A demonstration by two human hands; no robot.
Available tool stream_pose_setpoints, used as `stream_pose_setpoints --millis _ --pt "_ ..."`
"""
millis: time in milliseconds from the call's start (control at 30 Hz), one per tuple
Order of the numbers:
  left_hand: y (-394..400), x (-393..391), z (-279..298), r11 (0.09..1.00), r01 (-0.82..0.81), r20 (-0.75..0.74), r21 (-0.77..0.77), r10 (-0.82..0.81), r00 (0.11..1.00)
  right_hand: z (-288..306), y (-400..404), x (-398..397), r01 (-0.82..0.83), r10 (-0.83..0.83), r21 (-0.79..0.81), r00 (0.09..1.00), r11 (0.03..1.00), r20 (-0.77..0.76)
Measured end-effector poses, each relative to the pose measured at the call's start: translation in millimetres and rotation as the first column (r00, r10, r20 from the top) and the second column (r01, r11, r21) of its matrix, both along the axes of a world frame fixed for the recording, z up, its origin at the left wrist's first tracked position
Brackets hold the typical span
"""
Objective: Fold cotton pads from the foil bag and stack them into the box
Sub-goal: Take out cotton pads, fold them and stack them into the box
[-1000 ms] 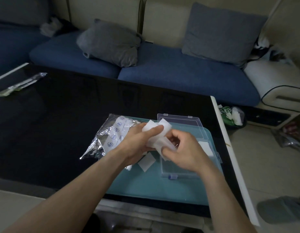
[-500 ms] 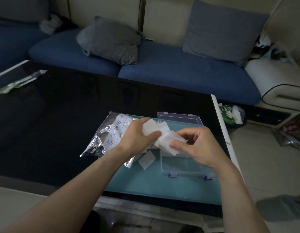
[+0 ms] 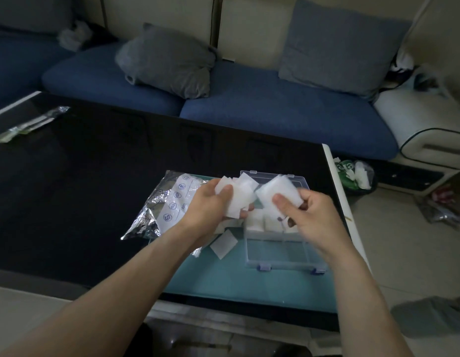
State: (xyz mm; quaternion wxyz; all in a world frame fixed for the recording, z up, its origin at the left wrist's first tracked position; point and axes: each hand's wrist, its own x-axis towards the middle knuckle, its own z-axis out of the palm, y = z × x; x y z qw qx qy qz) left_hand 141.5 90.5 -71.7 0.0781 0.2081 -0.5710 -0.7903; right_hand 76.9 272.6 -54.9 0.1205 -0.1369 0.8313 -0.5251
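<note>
Behind the black table (image 3: 69,191) runs a blue sofa (image 3: 275,112) with grey cushions. On the teal mat (image 3: 223,284) the foil bag (image 3: 162,210) lies at the left, partly under the left hand (image 3: 208,212), whose thumb and curled fingers clamp a bunch of cotton pads (image 3: 236,199). One loose pad (image 3: 223,244) lies on the mat beside the clear box (image 3: 283,251), which holds stacked pads at its far end. Above it, the right hand (image 3: 308,217) pinches a single pad (image 3: 279,191) between thumb and fingers.

2 hands (image 3: 254,210), 1 box (image 3: 283,248), 2 cushions (image 3: 169,60).
</note>
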Motion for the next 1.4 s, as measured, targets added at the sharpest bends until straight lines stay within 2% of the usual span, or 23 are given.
stream_pose_setpoints --millis 67,133,200,267,400,533,633,700,800,900,967,1067,1133,1233,1400 --pt "2.4 -0.8 1.6 0.994 -0.041 -0.001 0.098 0.041 0.999 1.4 -4.6 1.8 0.095 -0.072 -0.172 0.988 0.981 0.136" --pt "7.0 -1.3 2.2 0.987 -0.073 0.014 0.144 0.072 0.997 1.4 -14.0 7.5 0.119 -0.053 -0.245 0.965 0.962 0.259" --pt "12.0 -2.4 -0.6 0.988 -0.086 0.025 0.125 0.083 0.996 -2.1 -28.1 16.1 0.136 -0.049 -0.265 0.949 0.954 0.310" --pt "15.6 -2.9 -3.4 0.987 -0.121 0.014 0.106 0.120 0.993 -7.0 -44.5 24.3 0.218 -0.116 -0.293 0.936 0.931 0.331" --pt "18.3 -2.1 -8.1 0.983 -0.176 -0.040 0.054 0.179 0.983 -16.6 -69.3 33.1 0.392 -0.238 -0.384 0.889 0.836 0.390" --pt "19.6 0.1 -9.3 0.986 -0.166 -0.076 -0.023 0.164 0.984 -21.4 -81.1 33.2 0.510 -0.211 -0.447 0.799 0.735 0.563" --pt "18.1 2.8 -11.5 0.985 -0.153 -0.103 -0.086 0.143 0.984 -21.5 -81.0 32.7 0.522 -0.195 -0.480 0.793 0.705 0.577" --pt "14.7 2.0 -11.6 0.984 -0.158 -0.104 -0.081 0.150 0.983 -16.8 -78.4 30.7 0.511 -0.188 -0.515 0.811 0.688 0.554" --pt "12.5 0.6 -7.0 0.991 -0.137 -0.112 0.008 0.137 0.984 -11.8 -73.4 24.9 0.475 -0.189 -0.528 0.842 0.704 0.505" --pt "11.3 0.6 -3.6 0.991 -0.111 -0.112 0.075 0.119 0.987 -13.0 -66.1 18.1 0.463 -0.263 -0.498 0.869 0.734 0.420" --pt "10.0 0.8 -3.7 0.990 -0.124 -0.101 0.065 0.130 0.986 -11.2 -58.0 12.6 0.461 -0.292 -0.505 0.878 0.730 0.379" --pt "4.2 3.0 -5.4 0.990 -0.133 -0.087 -0.040 0.129 0.988 -1.0 -44.2 5.5 0.358 -0.186 -0.577 0.923 0.734 0.336" --pt "0.3 5.5 -5.0 0.971 -0.110 -0.075 -0.211 0.096 0.993 4.0 -35.7 3.3 0.186 -0.062 -0.568 0.971 0.802 0.231" --pt "-1.6 9.6 -1.4 0.923 -0.019 -0.040 -0.385 0.004 0.999 3.9 -30.9 5.0 -0.001 0.028 -0.455 0.998 0.890 0.051" --pt "1.5 10.2 -1.9 0.865 0.087 0.011 -0.493 -0.094 0.995 -4.4 -31.0 3.1 -0.103 0.066 -0.214 0.983 0.971 -0.173"
